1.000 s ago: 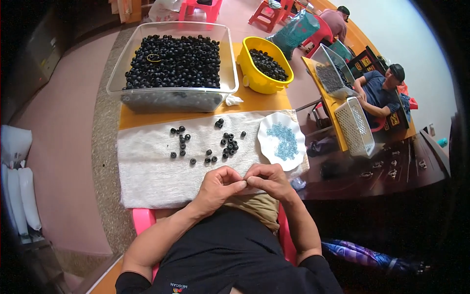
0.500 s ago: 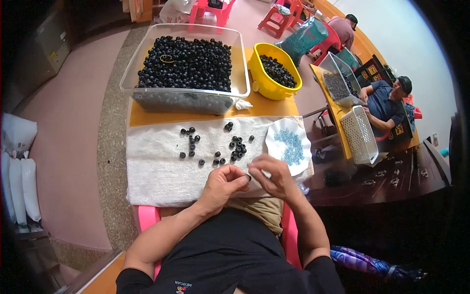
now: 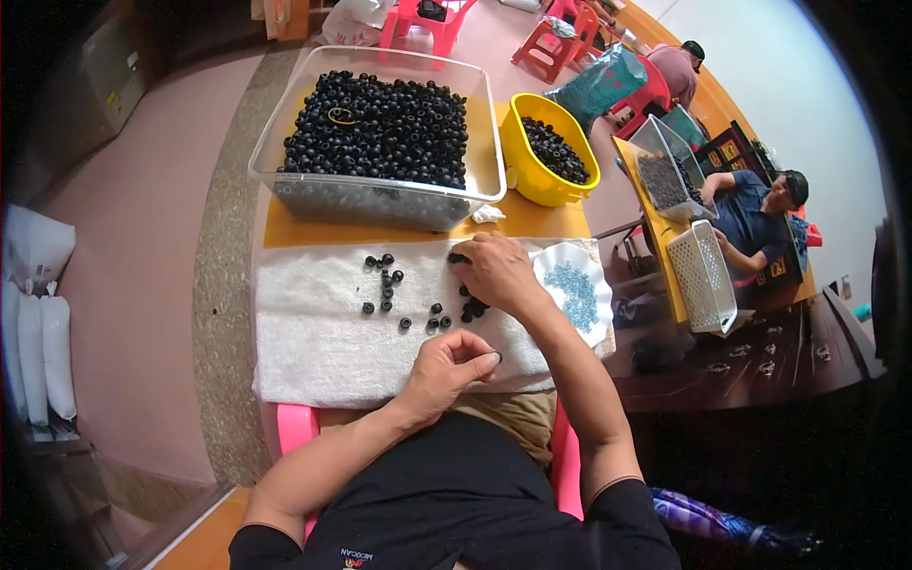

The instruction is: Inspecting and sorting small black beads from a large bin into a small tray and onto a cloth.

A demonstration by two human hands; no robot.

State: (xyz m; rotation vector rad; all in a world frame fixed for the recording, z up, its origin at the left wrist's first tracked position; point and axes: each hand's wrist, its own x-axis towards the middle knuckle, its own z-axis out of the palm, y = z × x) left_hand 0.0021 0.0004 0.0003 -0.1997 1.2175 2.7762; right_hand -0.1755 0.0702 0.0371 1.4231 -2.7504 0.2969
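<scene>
My left hand (image 3: pixel 444 369) is closed in a pinch just above the near edge of the white towel (image 3: pixel 313 351). Between its thumb and forefinger shows the dark edge of a small black bead-like piece (image 3: pixel 498 357). Further out, my right hand (image 3: pixel 499 271) reaches over the towel, its fingertips closed on another black bead-like piece (image 3: pixel 458 257). Under and beside that hand sit more black pieces (image 3: pixel 472 309), partly hidden by it. Left of them, several black round pieces with holes (image 3: pixel 387 293) lie scattered. A white scalloped dish (image 3: pixel 600 328) of small clear-blue bits stands right of my right hand.
Beyond the towel stand a large clear bin (image 3: pixel 370 204) of black pieces and a yellow tub (image 3: pixel 546 190) holding more. A crumpled white tissue (image 3: pixel 488 214) lies between them. At right, a person (image 3: pixel 750 218) works by a white perforated basket (image 3: pixel 703 275).
My right hand has left the spot beside my left hand and moved forward to the far black pieces. My left hand keeps its pinch. The whole view has shifted slightly.
</scene>
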